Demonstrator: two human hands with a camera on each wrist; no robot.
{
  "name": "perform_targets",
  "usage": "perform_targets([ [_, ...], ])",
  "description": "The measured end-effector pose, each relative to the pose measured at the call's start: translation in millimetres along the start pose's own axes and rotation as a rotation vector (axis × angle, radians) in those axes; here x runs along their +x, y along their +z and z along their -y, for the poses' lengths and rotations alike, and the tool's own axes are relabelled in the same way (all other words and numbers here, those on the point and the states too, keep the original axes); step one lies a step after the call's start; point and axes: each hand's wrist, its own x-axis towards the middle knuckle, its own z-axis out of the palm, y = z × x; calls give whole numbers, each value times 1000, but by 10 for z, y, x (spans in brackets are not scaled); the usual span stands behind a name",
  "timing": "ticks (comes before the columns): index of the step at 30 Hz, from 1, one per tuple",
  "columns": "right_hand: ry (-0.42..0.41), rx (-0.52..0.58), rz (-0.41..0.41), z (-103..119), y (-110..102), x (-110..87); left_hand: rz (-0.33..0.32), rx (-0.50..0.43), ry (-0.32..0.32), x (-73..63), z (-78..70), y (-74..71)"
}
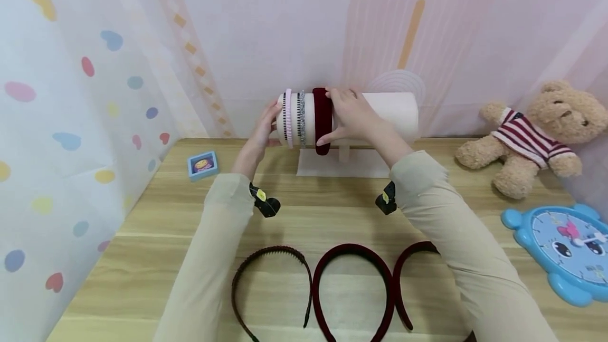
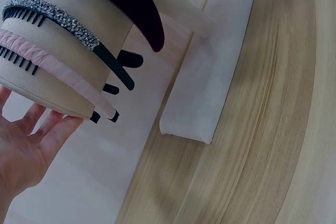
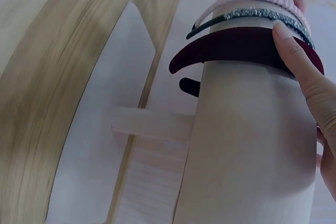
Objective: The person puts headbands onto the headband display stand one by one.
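Note:
A cream headband stand (image 1: pixel 389 112), a padded roll on a post, stands against the back wall. Around its left part sit a pink pleated headband (image 1: pixel 288 120), a glittery silver headband (image 1: pixel 302 120) and a wide dark red headband (image 1: pixel 322 123). My right hand (image 1: pixel 353 115) grips the dark red one, thumb on its front and fingers over the top; the right wrist view shows the thumb pressed on its edge. My left hand (image 1: pixel 263 130) holds the roll's left end beside the pink headband, with fingertips at its rim in the left wrist view.
Nearer me lie a thin brown toothed headband (image 1: pixel 235 284), a dark red padded headband (image 1: pixel 352 249) and another dark red one (image 1: pixel 399 284), partly under my right sleeve. A small blue box (image 1: pixel 202 165) is at left; a teddy bear (image 1: pixel 532 136) and blue clock (image 1: pixel 565 247) at right.

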Motion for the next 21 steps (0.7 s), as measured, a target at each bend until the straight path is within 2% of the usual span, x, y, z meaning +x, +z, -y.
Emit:
perform_targets([
  [6, -14, -36, 2, 25, 17, 20, -9, -13, -2, 29, 5, -3],
  [14, 13, -40, -27, 40, 51, -10, 6, 5, -9, 17, -7, -25],
  [17, 47, -29, -25, 6, 54, -76, 10, 4, -14, 3, -6, -29],
  [21, 81, 37, -38, -156, -2, -265, 10, -5, -15, 14, -10, -15],
])
